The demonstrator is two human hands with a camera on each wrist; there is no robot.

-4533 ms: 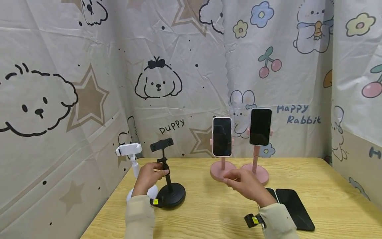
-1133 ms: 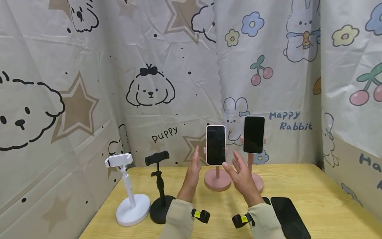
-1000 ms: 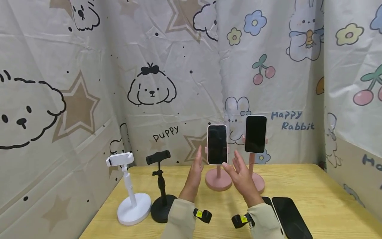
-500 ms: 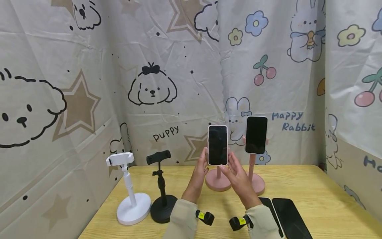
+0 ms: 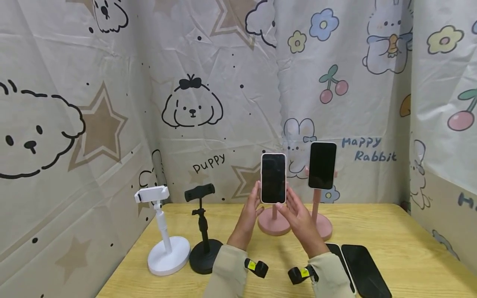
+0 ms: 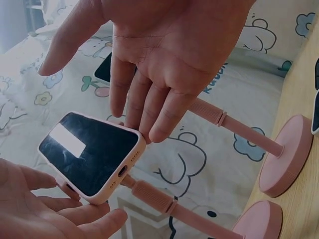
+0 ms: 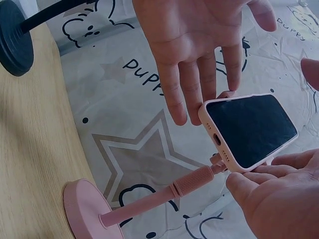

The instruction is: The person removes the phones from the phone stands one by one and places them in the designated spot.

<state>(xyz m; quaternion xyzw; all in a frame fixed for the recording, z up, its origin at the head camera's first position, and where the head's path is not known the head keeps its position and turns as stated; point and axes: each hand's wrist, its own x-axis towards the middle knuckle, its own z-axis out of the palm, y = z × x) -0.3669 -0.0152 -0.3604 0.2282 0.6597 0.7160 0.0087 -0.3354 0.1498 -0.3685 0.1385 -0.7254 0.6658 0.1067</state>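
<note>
The left hand [image 5: 246,218] and right hand [image 5: 299,220] stretch forward, fingers extended and palms facing, flanking the black-screened, pink-cased rectangular phone [image 5: 273,178] on its round-based pink stand [image 5: 271,226].

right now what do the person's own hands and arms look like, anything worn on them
The left hand and right hand are bare, without gloves. The left sleeve and right sleeve are long, plain and beige. A small black left gadget and matching right gadget sit at the wrists, each with a yellow patch.
</note>
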